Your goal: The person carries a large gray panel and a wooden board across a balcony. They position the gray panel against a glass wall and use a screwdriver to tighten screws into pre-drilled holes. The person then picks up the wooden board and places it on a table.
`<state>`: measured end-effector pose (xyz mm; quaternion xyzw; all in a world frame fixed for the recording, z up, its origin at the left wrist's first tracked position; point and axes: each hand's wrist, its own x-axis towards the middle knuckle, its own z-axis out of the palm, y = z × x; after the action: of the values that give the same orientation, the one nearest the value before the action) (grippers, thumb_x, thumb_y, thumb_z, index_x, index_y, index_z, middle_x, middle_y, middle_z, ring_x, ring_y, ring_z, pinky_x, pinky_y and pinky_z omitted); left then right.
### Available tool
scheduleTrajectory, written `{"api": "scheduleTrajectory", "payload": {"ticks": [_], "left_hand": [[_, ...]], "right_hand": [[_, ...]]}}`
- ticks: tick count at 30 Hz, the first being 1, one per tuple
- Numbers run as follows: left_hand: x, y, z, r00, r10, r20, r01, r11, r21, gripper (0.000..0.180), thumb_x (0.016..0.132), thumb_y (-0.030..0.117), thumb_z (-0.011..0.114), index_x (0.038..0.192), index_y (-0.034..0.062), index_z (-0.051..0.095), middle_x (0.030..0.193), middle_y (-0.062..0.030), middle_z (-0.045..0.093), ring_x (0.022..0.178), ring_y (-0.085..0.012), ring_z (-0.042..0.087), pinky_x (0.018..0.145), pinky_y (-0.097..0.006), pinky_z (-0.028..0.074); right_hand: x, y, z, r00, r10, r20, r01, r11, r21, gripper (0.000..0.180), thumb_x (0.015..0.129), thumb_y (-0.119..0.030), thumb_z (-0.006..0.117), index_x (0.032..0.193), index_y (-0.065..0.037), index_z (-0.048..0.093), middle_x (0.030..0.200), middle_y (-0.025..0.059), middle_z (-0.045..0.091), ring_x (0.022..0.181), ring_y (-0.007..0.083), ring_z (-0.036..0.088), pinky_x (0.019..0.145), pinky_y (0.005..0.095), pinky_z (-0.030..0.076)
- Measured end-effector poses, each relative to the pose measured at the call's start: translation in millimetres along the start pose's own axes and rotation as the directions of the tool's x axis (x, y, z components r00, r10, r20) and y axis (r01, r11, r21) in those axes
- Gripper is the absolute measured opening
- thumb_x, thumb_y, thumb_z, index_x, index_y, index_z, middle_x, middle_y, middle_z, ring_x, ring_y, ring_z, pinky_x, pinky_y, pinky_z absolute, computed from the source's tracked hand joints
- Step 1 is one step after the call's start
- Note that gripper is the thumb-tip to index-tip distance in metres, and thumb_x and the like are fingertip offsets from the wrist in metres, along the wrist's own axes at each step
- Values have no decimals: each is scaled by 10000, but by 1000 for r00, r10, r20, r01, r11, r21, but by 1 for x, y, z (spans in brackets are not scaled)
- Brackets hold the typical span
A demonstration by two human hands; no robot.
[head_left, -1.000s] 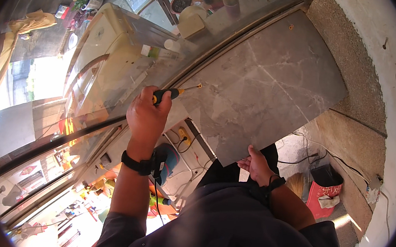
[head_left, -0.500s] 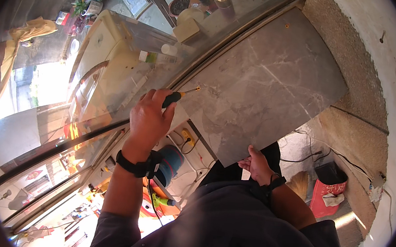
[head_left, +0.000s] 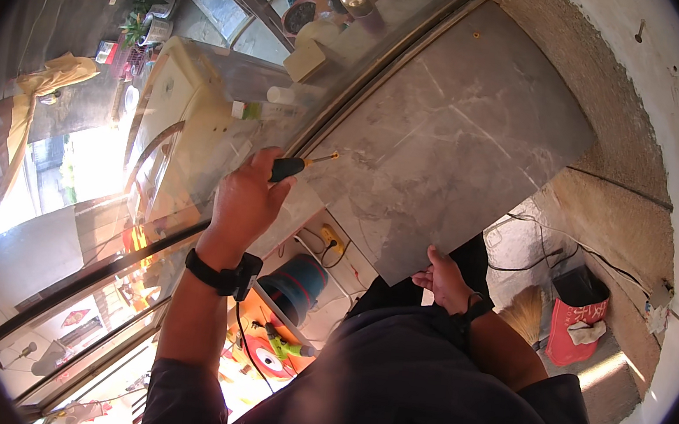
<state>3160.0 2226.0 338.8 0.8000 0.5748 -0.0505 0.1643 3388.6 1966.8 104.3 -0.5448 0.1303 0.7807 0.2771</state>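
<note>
A grey marble-patterned panel stretches away in front of me, with a small brass-coloured fitting near its far corner. In my left hand is a screwdriver with a dark green handle and an orange collar. The screwdriver's shaft points right, its tip at or very near a small brass-coloured spot by the panel's left edge. At the panel's near edge, my right hand grips with the thumb over the top; its other fingers are curled and partly hidden.
Left of the panel runs a glass pane in a dark frame, with a cream appliance seen through it. Below are a blue bucket, a yellow socket and a red bag. A rough wall borders the right.
The view has shifted slightly. My left hand has drawn back a little to the left, showing more of the screwdriver's handle. My right hand stays at the panel's near edge.
</note>
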Motion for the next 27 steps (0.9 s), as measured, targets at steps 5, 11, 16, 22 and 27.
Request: {"api": "scheduleTrajectory", "payload": {"ticks": [5, 11, 16, 22, 27], "left_hand": [[4, -1, -2, 972, -216, 87, 221, 974, -51, 271, 880, 233, 650, 1075, 61, 573, 890, -189, 654, 759, -393, 642, 654, -461, 518], [7, -1, -4, 980, 194, 51, -195, 981, 10, 282, 893, 277, 638, 1054, 54, 578, 838, -180, 659, 738, -398, 642, 645, -463, 517], [9, -4, -2, 968, -217, 128, 208, 975, 78, 257, 853, 199, 673, 1056, 70, 585, 938, -179, 634, 791, -390, 633, 664, -456, 514], [1, -4, -2, 949, 312, 30, -313, 950, 5, 324, 903, 315, 631, 1050, 30, 582, 804, -208, 661, 728, -407, 642, 633, -467, 511], [1, -9, 4, 933, -314, 178, 325, 945, -36, 277, 836, 189, 684, 1061, 58, 589, 975, -183, 618, 791, -376, 637, 657, -450, 513]], "right_hand": [[1, 0, 2, 1000, 23, -10, -22, 998, 62, 441, 963, -448, 529, 1198, -75, 518, 993, 76, 595, 755, 196, 597, 698, 354, 545], [1, -1, 2, 999, 32, -19, -32, 999, 20, 451, 975, -472, 499, 1184, -72, 505, 1028, 116, 644, 885, 225, 645, 801, 389, 540], [6, 2, -1, 1000, 27, -17, -26, 1000, 12, 459, 971, -473, 507, 1195, -71, 496, 1034, 119, 643, 888, 226, 644, 806, 390, 539], [6, 3, -1, 999, 40, -6, -40, 999, 16, 454, 972, -476, 505, 1200, -84, 493, 1038, 116, 642, 880, 220, 641, 791, 380, 536], [3, 1, 2, 1000, 11, -19, -9, 998, 62, 443, 950, -460, 545, 1146, -63, 519, 920, 83, 597, 734, 182, 600, 687, 360, 551]]}}
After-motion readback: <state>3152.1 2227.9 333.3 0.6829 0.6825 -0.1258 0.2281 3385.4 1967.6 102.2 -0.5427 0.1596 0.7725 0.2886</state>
